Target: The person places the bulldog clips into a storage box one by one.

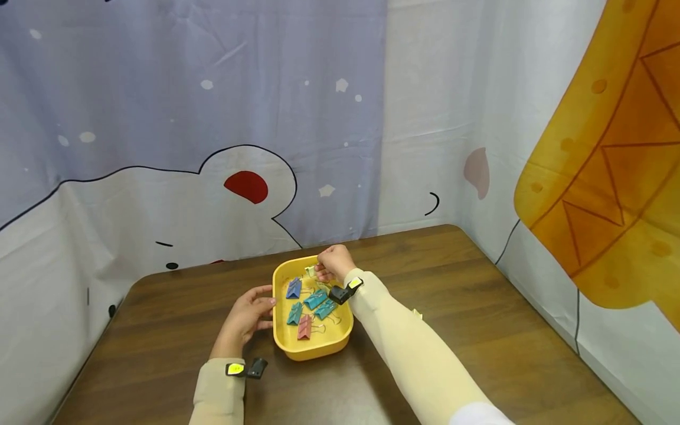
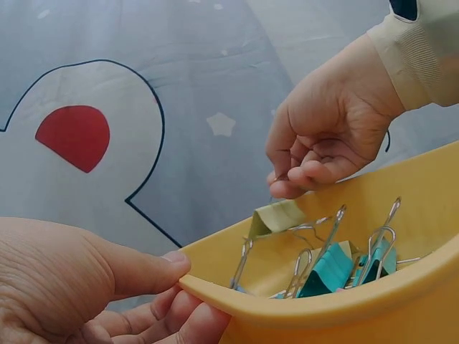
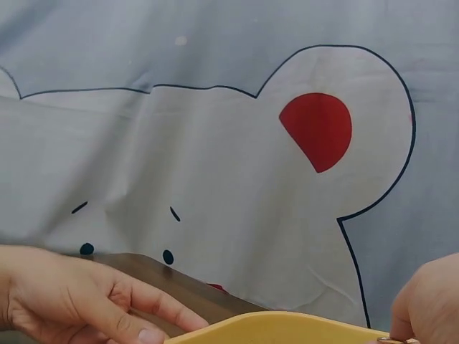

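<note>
A yellow plastic tray (image 1: 313,354) holds several binder clips: a blue clip (image 1: 294,288), a pink clip (image 1: 304,327) and several teal ones, such as this teal clip (image 1: 294,313). My left hand (image 1: 248,313) grips the tray's left wall, thumb on the rim and fingers outside in the left wrist view. Over the tray's far end, my right hand (image 1: 334,262) pinches a yellow binder clip (image 2: 277,217) by its wire handle. That clip's body hangs below the fingertips, inside the rim. Another yellowish clip partly shows behind the teal ones in the left wrist view.
The tray is on a brown wooden table (image 1: 159,330). A small yellow piece (image 1: 417,314) peeks out from behind my right forearm. A printed curtain (image 1: 340,147) hangs along the table's back and right edges.
</note>
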### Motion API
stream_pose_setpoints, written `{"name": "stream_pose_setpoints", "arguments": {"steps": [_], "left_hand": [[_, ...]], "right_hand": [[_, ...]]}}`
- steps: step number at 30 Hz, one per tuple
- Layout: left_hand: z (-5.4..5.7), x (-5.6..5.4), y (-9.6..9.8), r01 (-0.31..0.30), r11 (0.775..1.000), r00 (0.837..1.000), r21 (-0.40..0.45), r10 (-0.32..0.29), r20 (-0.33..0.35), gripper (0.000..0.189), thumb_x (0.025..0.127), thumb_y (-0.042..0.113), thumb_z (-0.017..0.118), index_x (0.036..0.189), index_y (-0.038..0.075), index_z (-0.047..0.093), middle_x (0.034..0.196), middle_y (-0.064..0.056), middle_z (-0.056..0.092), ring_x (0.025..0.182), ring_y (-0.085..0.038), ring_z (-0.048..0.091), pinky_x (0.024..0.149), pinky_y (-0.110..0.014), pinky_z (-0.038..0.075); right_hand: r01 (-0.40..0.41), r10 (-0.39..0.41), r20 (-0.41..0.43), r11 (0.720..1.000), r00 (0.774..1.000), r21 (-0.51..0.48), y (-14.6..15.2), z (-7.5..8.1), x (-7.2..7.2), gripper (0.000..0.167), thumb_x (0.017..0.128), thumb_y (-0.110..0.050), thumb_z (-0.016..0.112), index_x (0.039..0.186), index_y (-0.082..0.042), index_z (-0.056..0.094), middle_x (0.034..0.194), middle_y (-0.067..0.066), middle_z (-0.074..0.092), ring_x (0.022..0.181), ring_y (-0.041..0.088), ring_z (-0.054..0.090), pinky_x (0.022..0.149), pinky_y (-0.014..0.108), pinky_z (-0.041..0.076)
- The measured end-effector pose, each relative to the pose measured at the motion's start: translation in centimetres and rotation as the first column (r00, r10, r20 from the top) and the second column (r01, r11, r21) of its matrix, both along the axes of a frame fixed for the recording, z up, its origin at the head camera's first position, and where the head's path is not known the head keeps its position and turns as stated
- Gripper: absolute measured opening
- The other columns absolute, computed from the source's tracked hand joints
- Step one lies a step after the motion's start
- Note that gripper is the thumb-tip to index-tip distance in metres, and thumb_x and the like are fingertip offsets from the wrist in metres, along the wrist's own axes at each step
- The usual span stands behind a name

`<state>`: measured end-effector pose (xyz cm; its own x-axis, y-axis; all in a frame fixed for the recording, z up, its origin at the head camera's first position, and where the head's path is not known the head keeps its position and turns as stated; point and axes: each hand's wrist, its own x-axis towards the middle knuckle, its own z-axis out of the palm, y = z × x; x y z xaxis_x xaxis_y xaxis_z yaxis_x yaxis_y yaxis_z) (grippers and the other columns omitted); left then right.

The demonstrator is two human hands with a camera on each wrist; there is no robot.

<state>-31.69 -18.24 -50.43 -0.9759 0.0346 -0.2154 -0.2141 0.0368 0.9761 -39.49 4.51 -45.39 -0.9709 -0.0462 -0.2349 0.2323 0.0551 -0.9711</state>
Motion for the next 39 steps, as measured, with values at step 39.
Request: {"name": "stream_pose_setpoints", "arguments": {"steps": [39], "left_hand": [[-0.3,-0.1,0.0,-0.005,1.000,1.000,-0.009,0.005,-0.002,0.046,0.101,0.005,0.059,0.145,0.004,0.046,0.124,-0.025,0.060,0.078,-0.018,0.065,0.061,-0.032,0.062]], "right_hand": [[0.041,-0.028,0.096,0.990,0.995,-0.137,-2.3,1.0,-0.1,0.033,0.093,0.002,0.051,0.121,0.018,0.058,0.063,0.009,0.062,0.046,0.013,0.055,0.045,0.023,0.052]]}}
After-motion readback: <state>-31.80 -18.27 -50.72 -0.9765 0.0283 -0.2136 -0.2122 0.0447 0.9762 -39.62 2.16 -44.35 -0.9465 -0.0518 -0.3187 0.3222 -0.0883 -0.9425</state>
